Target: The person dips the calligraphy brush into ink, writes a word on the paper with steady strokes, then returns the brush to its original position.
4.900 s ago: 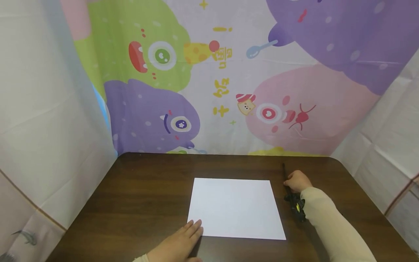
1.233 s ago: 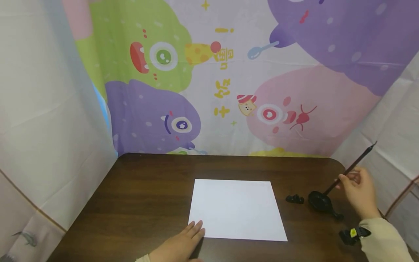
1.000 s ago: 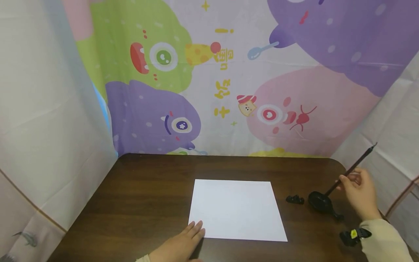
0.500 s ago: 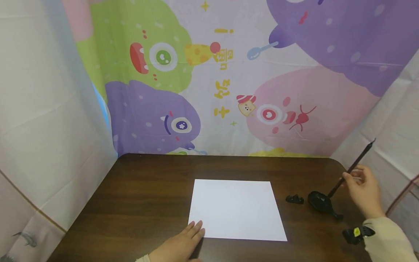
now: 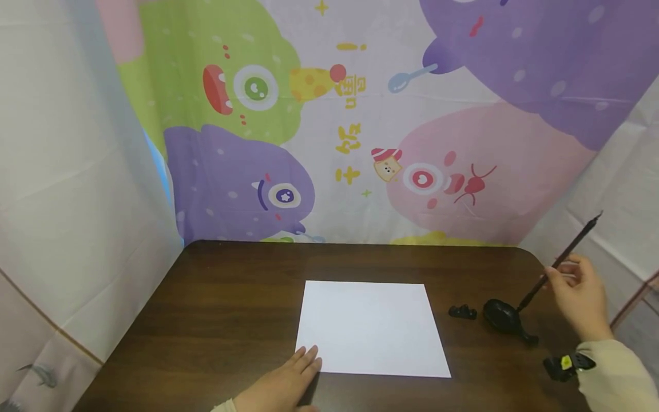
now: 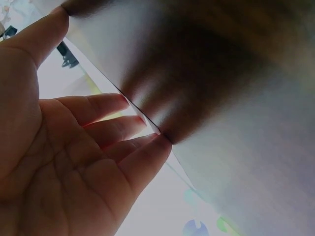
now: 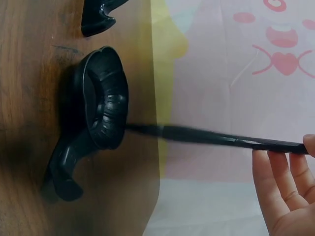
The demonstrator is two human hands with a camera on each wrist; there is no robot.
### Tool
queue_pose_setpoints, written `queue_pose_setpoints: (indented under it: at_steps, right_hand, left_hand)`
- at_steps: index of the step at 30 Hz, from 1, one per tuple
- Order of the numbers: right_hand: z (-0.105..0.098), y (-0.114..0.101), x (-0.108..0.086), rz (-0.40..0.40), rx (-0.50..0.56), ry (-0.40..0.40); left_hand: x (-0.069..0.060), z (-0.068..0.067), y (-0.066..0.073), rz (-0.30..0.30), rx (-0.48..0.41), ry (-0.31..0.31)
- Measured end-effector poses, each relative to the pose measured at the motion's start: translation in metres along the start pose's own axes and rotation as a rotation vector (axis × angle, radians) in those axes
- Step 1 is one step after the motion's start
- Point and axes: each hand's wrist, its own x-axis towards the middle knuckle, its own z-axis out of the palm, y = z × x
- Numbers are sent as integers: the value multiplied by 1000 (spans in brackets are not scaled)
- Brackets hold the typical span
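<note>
My right hand (image 5: pixel 582 297) pinches the shaft of a dark writing brush (image 5: pixel 561 257) between thumb and fingertips. The brush slants, its upper end pointing up and right. Its lower tip is at the right rim of a black ink dish (image 5: pixel 500 316); whether it touches cannot be told. The right wrist view shows the dish's ribbed hollow (image 7: pixel 106 105) and curved handle. My left hand (image 5: pixel 280 380) lies with straight fingers on the lower left corner of a white paper sheet (image 5: pixel 373 329). In the left wrist view, the fingertips (image 6: pixel 165 140) meet the paper's edge.
A small black brush rest (image 5: pixel 462 312) stands between the paper and the ink dish. Everything lies on a dark wooden table (image 5: pixel 221 315). A cartoon-printed curtain (image 5: pixel 340 143) hangs behind its far edge, with pale cloth (image 5: pixel 77 171) at the sides.
Earlier my right hand gripped the brush just right of the paper; it has since carried it right to the ink dish. Lately hand and brush shifted slightly right. My left hand stays put.
</note>
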Motion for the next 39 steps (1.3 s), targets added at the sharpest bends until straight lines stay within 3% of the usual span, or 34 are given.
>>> queue_pose_setpoints:
  at_steps: [7, 16, 23, 30, 37, 39]
  right_hand:
    - [10, -8, -2, -3, 56, 28]
    - [30, -26, -3, 6, 365, 15]
    - [46, -43, -5, -46, 225, -38]
    - [65, -61, -7, -139, 224, -102]
    - [89, -77, -9, -223, 109, -147]
    - [96, -80, -10, -232, 129, -165]
  left_hand:
    - [0, 0, -1, -4, 6, 6]
    - [1, 2, -1, -9, 15, 3]
    - [1, 2, 1, -5, 36, 15]
    - [1, 0, 1, -8, 23, 3]
    - [0, -1, 2, -12, 16, -3]
    - [0, -1, 2, -9, 21, 2]
